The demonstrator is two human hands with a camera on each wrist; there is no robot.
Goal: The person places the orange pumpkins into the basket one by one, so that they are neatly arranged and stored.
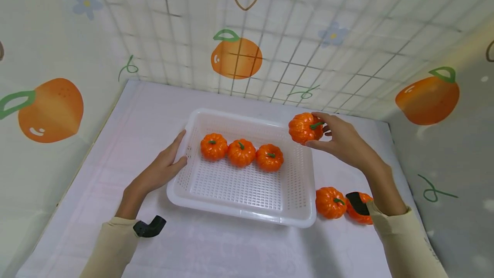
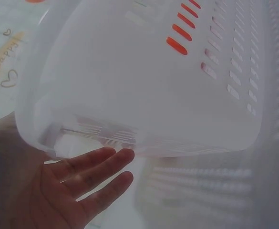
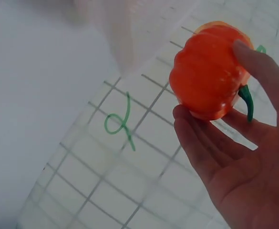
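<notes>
A white perforated plastic basket (image 1: 239,213) stands on the table with three glossy orange toy pumpkins in a row inside, the middle one (image 1: 241,153) between two others. My left hand (image 1: 164,168) rests against the basket's left side; its visible fingers (image 2: 106,167) look fairly straight in the left wrist view. Above the basket's right rim, my right hand (image 1: 339,140) holds another toy pumpkin (image 1: 302,128) between thumb and fingers. Its green stem faces my palm. In the right wrist view the thumb lies across this held pumpkin (image 3: 208,71) and the fingertips support it from below.
Right of the basket, a toy pumpkin (image 1: 329,203) sits on the white tabletop (image 1: 204,243). Beside it another pumpkin (image 1: 368,220) is partly covered by a black patch and my right sleeve. A grid panel behind a fruit-printed sheet (image 1: 285,63) rises at the back.
</notes>
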